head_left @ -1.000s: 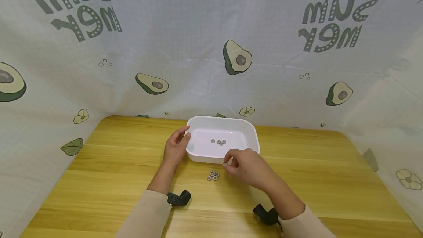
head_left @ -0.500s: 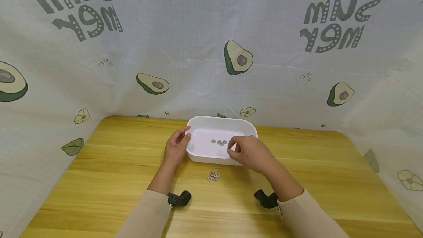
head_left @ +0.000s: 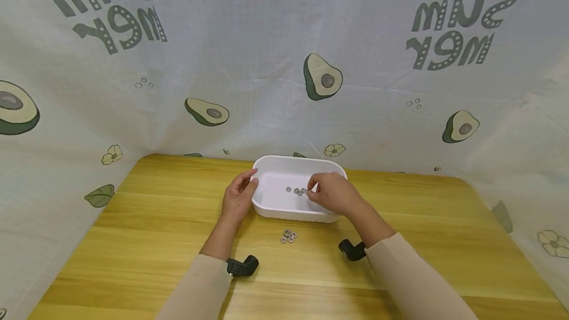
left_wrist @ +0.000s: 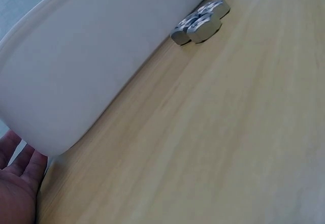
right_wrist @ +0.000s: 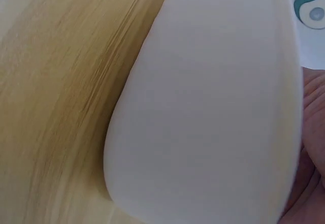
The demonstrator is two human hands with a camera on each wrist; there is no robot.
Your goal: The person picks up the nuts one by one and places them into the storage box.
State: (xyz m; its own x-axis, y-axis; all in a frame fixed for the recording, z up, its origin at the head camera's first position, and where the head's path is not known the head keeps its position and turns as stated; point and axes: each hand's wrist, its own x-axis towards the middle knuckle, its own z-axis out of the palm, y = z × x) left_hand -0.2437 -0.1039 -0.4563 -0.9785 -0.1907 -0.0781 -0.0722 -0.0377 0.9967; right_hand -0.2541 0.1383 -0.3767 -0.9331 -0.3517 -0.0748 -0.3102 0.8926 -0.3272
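A white rectangular tray stands on the wooden table, with several small metal hex nuts on its floor. My left hand rests against the tray's left end, its thumb and fingers loosely extended at the rim; in the left wrist view its fingers touch the outer wall. My right hand reaches over the near right rim, thumb and forefinger together, pinching a nut just right of the others. The fingers mostly cover this nut. The tray wall hides the right fingertips in the right wrist view.
Several more nuts lie clustered on the table in front of the tray, also seen as a group of nuts beside its wall. A patterned cloth hangs behind the table.
My right hand has carried the nut from in front of the tray over its near rim and down to the nuts inside. My left hand has stayed at the left end.
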